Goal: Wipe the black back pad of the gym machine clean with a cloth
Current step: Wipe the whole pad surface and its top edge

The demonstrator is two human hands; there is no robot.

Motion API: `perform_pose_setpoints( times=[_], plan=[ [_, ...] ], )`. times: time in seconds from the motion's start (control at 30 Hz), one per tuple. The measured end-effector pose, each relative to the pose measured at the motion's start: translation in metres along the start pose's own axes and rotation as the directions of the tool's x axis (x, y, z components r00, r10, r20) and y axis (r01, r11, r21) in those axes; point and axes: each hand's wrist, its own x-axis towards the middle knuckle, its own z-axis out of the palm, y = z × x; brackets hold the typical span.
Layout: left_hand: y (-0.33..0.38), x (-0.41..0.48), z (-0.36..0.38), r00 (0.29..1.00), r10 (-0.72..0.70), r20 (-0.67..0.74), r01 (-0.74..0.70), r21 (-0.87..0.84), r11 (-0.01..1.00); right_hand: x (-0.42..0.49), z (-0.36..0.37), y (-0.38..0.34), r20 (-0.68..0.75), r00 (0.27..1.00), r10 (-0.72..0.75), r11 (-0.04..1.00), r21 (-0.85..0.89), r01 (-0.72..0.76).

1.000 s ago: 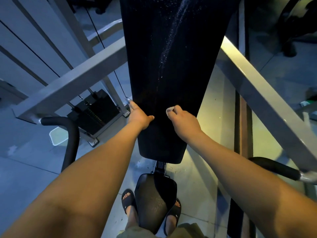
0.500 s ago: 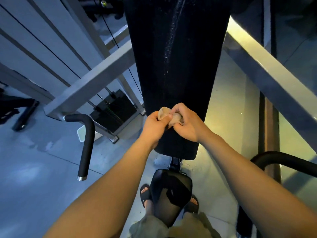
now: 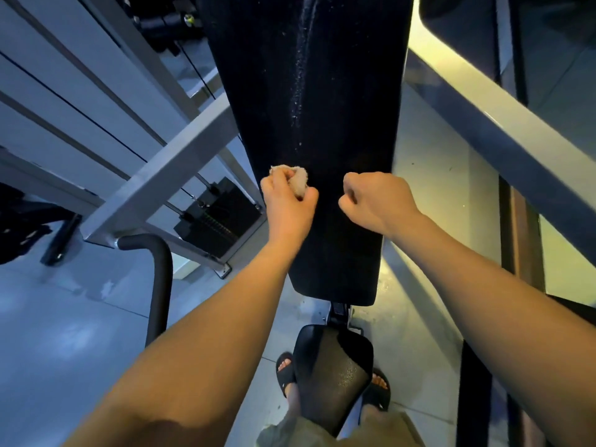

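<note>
A curved black padded handle (image 3: 161, 285) is being shown at the far left, below a slanting grey metal beam (image 3: 161, 175), with a black weight stack (image 3: 219, 221) just beyond it. Next, a small crumpled beige cloth (image 3: 296, 180) is being gripped in the curled fingers of the left hand (image 3: 288, 204). Its bunched end is sticking out above the knuckles at the left edge of the long black upholstered back pad (image 3: 338, 140), in the pad's lower half. Whether the cloth is being pressed onto the surface cannot be told. A pale streak of specks (image 3: 301, 75) is being displayed down the pad's middle, above the hands. Further right, the right hand (image 3: 375, 201) is being held over the pad as a closed fist with nothing in it, apart from the cloth. Below, a black seat (image 3: 332, 366) is being flanked by feet in black sandals (image 3: 285, 371).
</note>
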Motion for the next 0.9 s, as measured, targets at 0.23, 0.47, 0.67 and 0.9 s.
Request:
perform_pose_setpoints(
  times=[0.23,0.47,0.67,0.9],
  plan=[
    [-0.029,0.003,0.01,0.989,0.145,0.003,-0.144,0.147,0.979,0.013,0.003,0.006,-0.015,0.993,0.116,0.975,0.194,-0.111],
    [-0.032,0.002,0.002,0.962,0.182,0.204,-0.233,0.261,0.937,0.01,0.0,0.005,-0.016,0.996,0.085,0.983,0.162,-0.081],
    [0.0,0.008,-0.018,0.981,0.192,-0.009,-0.188,0.15,0.971,-0.006,-0.007,0.002,-0.535,0.827,0.174,0.975,0.21,-0.069],
    [-0.023,0.001,0.008,0.937,0.302,0.176,-0.345,0.333,0.877,0.002,0.016,0.011,-0.47,0.81,0.35,0.915,0.356,-0.189]
  ],
)
